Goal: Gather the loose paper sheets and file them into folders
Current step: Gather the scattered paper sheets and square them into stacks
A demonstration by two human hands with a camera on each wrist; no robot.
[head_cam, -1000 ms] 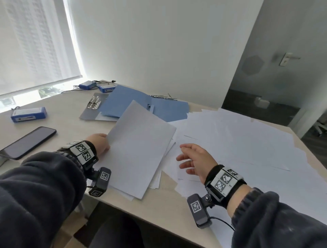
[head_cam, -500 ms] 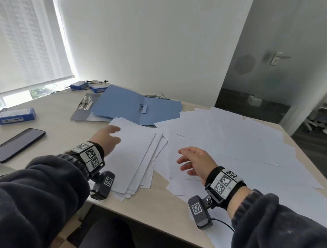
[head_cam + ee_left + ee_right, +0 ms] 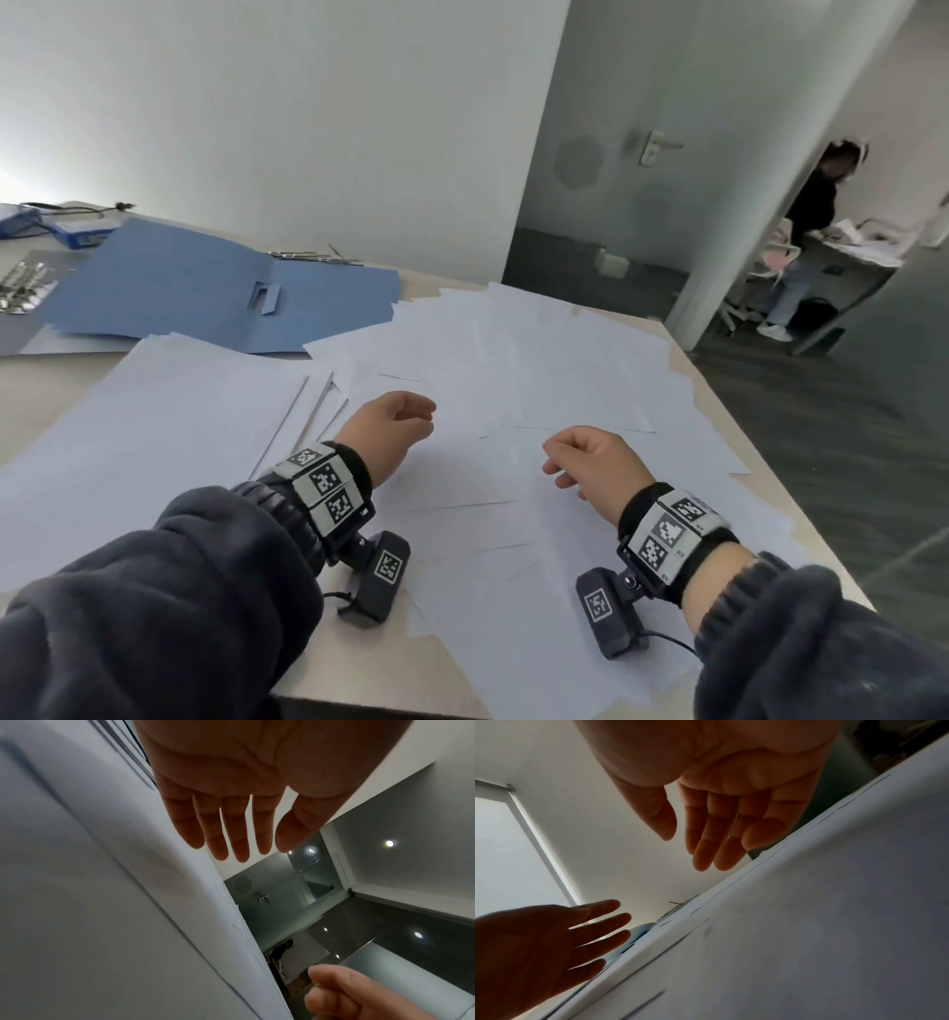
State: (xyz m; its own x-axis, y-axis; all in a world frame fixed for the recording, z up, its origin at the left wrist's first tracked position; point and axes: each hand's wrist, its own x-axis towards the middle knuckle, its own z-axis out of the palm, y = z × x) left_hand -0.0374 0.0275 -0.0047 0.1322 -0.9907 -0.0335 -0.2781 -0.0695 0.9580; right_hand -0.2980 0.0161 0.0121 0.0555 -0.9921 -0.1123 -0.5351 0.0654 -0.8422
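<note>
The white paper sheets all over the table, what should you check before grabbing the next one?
1. Left hand free: ok, fingers straight, holding nothing.
2. Right hand free: ok, relaxed, holding nothing.
3. Loose white paper sheets before both hands: ok.
4. Gathered paper stack squared up: not ok, edges fanned.
5. Open blue card folder ready: ok, lying open.
6. Which sheet lies on top: cannot tell.
</note>
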